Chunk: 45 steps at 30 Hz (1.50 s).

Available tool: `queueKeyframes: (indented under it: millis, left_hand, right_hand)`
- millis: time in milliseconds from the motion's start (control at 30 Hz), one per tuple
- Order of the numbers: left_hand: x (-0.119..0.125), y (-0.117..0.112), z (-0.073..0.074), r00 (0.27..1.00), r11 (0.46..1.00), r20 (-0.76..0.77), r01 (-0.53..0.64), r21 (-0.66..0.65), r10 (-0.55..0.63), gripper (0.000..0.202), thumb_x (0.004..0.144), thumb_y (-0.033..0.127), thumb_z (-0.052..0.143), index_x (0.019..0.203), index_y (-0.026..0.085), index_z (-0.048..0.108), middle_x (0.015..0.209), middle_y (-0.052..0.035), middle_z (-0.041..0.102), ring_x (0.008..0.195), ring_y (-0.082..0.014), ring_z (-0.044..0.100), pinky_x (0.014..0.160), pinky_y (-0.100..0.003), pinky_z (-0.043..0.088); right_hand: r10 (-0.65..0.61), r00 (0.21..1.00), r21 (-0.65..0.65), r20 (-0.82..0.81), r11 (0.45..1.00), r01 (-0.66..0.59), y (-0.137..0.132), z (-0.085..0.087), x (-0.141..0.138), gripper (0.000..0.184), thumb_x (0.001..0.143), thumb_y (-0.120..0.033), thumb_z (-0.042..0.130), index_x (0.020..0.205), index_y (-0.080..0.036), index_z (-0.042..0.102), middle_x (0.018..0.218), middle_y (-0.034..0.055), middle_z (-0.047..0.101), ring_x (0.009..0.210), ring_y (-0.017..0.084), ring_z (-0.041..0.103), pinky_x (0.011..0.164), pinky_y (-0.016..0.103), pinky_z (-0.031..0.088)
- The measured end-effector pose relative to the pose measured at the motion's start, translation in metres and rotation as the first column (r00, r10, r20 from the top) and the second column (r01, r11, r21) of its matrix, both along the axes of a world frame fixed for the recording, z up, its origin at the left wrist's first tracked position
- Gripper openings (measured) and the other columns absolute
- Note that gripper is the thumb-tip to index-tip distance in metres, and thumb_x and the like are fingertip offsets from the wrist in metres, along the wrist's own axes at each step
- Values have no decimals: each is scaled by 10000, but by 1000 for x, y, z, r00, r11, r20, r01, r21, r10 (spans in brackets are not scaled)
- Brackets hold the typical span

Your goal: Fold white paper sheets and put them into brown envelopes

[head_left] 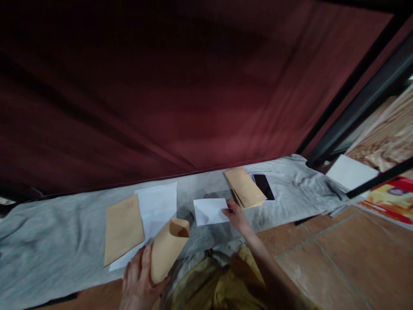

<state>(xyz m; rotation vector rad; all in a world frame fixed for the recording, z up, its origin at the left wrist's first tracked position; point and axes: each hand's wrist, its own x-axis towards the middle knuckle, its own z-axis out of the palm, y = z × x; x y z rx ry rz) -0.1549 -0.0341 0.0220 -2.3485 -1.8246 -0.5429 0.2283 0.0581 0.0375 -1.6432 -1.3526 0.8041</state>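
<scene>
My left hand (138, 277) is closed around a brown paper envelope (167, 252), whose mouth gapes toward the upper right. Pinched at its right edge by my right hand (236, 215) is a folded white sheet of paper (210, 212), held just right of the envelope's mouth and apart from it. Beyond my left hand, another brown envelope (124, 228) lies flat, partly over white paper sheets (158, 202). A small stack of brown envelopes (245, 187) rests past my right hand.
A dark-screened phone (264, 187) lies beside the stack. Everything sits on a narrow surface covered with grey cloth (64, 232). A dark red curtain (206, 99) hangs behind it. Dark metal bars (348, 90) stand at the right, above the tiled floor (338, 258).
</scene>
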Motion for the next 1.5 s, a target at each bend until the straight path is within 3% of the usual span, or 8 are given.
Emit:
queueKeyframes:
  millis: [133,267,400,700,967,1167,1367,1500]
  left_hand:
    - [3,1,4,1000,1000,13,21,-2,-21,953,862,483,605,1624,198,110,1458,-223,472,1290,-395,503,1056,-561,418]
    - [10,0,11,999,1000,48,17,-20,-16,928,865,492,611,1617,203,151,1473,-212,459,1325,-385,474,1086,-554,400]
    - [15,-1,17,998,999,59,29,-30,-27,960,848,449,645,1619,202,130,1490,-214,433,1381,-388,423,1119,-566,371]
    - [16,-2,22,994,995,-46,101,27,-100,947,859,344,646,1619,189,102,1510,-241,417,1470,-396,342,1194,-625,232]
    - [21,-4,24,987,989,-74,144,42,-141,942,869,351,666,1620,151,133,1494,-271,444,1461,-410,363,1199,-618,225]
    - [23,-2,27,983,985,-92,162,52,-157,921,881,358,653,1623,174,138,1498,-255,459,1463,-401,369,1202,-622,223]
    - [33,2,29,981,978,-65,190,91,-185,898,892,351,658,1625,195,161,1513,-240,468,1473,-394,368,1206,-621,226]
    - [40,7,27,980,976,-39,196,98,-193,909,896,354,657,1625,198,137,1517,-252,442,1467,-411,367,1183,-631,264]
  right_hand:
    - [13,981,48,-192,999,-4,-6,14,3,176,820,-394,562,851,-221,579,767,1,655,738,181,617,670,268,498]
    - [-1,853,-4,-522,1000,-1,-16,30,7,361,738,-508,699,921,-198,689,825,44,726,755,208,644,684,309,518]
    - [-30,812,-110,-583,993,-42,-26,40,4,397,674,-554,769,824,-189,732,717,28,708,627,180,602,607,297,493]
    - [244,896,-55,-371,957,-283,-24,53,3,267,772,-423,677,889,-227,814,872,44,789,799,219,700,743,318,521]
    - [412,910,-9,-48,911,-413,-23,71,20,339,806,-165,541,948,-265,832,879,8,806,786,205,728,715,277,511]
    - [440,889,-100,125,897,-430,-23,88,15,309,849,-92,546,913,-224,818,843,20,785,769,171,703,682,223,458]
    - [389,885,-131,255,921,-367,-31,89,-8,251,887,-75,545,815,-176,764,875,67,744,801,164,683,723,223,452]
    - [343,916,-28,207,938,-345,-43,87,-29,261,920,-96,506,999,-179,740,1024,86,730,916,181,681,825,254,478]
